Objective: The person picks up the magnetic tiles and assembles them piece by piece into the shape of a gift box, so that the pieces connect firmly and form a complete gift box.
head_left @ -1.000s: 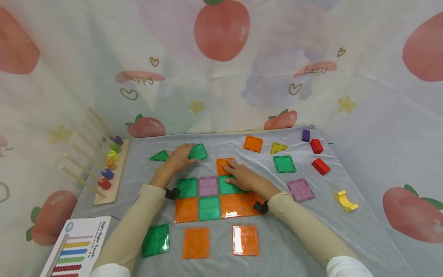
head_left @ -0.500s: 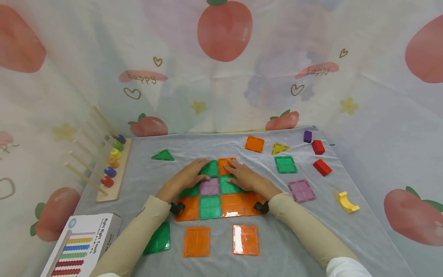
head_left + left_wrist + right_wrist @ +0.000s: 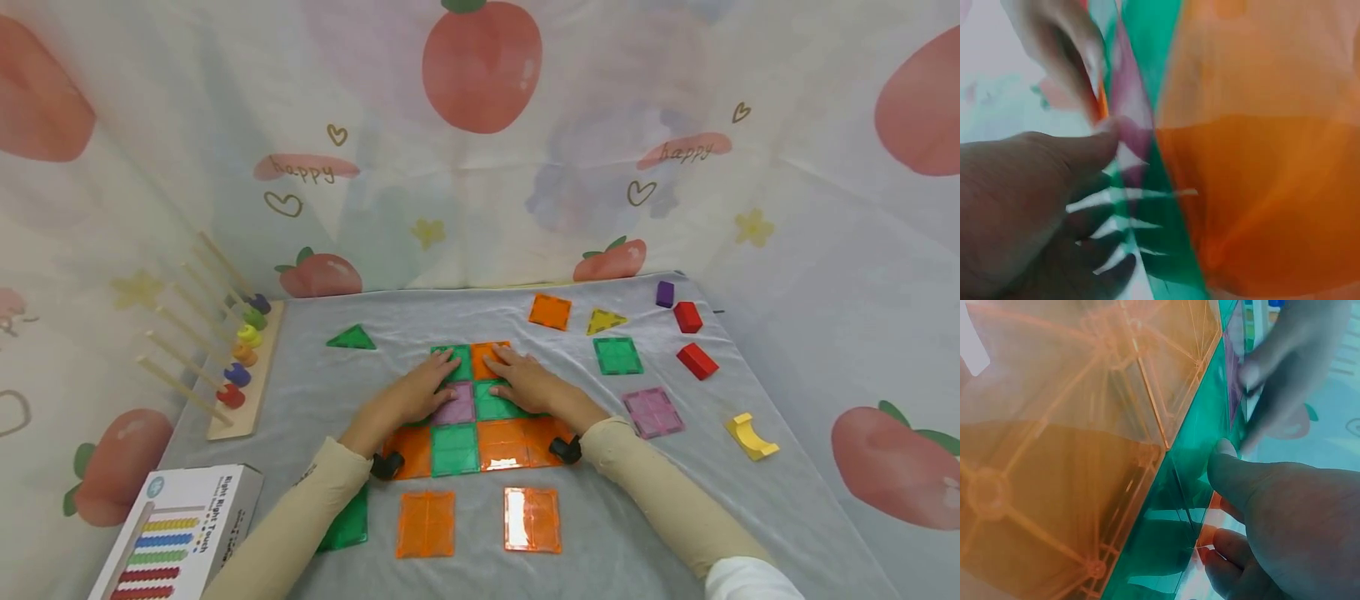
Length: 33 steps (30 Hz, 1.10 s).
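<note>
At the far left stands a wooden peg rack, with a boxed bead toy near the front edge. A green triangle lies apart, toward the back of the grey cloth. The left hand lies flat, fingers straight, pressing a green square tile into the back row of the tile mat. The right hand, also flat and gripping nothing, steadies the orange tile just beside it. The step in hand looks like seating that green tile; next, its edges probably need squaring against its neighbours. Spare tiles and blocks lie to the right.
</note>
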Each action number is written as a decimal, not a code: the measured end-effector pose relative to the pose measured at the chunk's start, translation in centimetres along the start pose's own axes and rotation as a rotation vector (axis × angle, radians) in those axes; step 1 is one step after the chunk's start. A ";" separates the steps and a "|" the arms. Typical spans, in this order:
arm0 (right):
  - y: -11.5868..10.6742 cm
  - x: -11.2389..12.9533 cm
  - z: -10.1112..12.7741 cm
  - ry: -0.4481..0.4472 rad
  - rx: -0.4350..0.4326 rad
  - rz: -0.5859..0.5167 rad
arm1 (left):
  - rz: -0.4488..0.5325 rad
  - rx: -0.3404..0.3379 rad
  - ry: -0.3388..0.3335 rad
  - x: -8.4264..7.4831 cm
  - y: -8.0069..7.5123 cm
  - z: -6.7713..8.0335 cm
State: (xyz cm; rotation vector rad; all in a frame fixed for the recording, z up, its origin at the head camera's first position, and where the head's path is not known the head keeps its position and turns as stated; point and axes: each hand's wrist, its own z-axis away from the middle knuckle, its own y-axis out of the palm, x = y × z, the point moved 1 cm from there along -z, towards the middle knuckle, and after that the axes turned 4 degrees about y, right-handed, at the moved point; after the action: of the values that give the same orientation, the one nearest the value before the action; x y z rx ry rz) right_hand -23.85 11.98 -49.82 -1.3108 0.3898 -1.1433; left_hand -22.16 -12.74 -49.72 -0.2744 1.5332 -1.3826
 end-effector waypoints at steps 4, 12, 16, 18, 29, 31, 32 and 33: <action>0.0 0.4 0.0 -0.014 -0.012 0.006 | -0.033 -0.023 0.008 -2.1 1.7 4.2; -0.1 0.2 0.1 -0.022 -0.019 -0.010 | 0.000 -0.012 -0.021 -6.5 4.0 13.1; 0.0 -0.2 0.2 -0.010 -0.019 -0.007 | -0.004 -0.040 -0.034 -7.8 5.3 15.7; 0.1 -0.3 0.2 -0.008 -0.017 -0.012 | -0.034 -0.050 -0.029 -8.2 6.1 16.4; 0.1 -0.1 0.2 -0.014 -0.005 -0.038 | -0.167 -0.088 0.004 -9.2 7.2 15.2; 0.1 -0.1 0.2 -0.013 -0.005 -0.040 | -0.188 -0.126 0.039 -9.5 7.3 14.5; 0.1 -0.1 0.2 -0.012 -0.006 -0.041 | -0.201 -0.151 0.053 -9.7 7.4 14.2; 0.1 -0.1 0.2 -0.010 -0.008 -0.039 | -0.213 -0.170 0.063 -9.8 7.5 13.8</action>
State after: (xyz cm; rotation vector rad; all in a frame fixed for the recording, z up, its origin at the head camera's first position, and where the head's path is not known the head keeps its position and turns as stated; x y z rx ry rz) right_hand -23.67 12.13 -49.88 -1.3358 0.3629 -1.1685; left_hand -3.68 -11.75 -48.77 -0.5164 1.7160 -1.4370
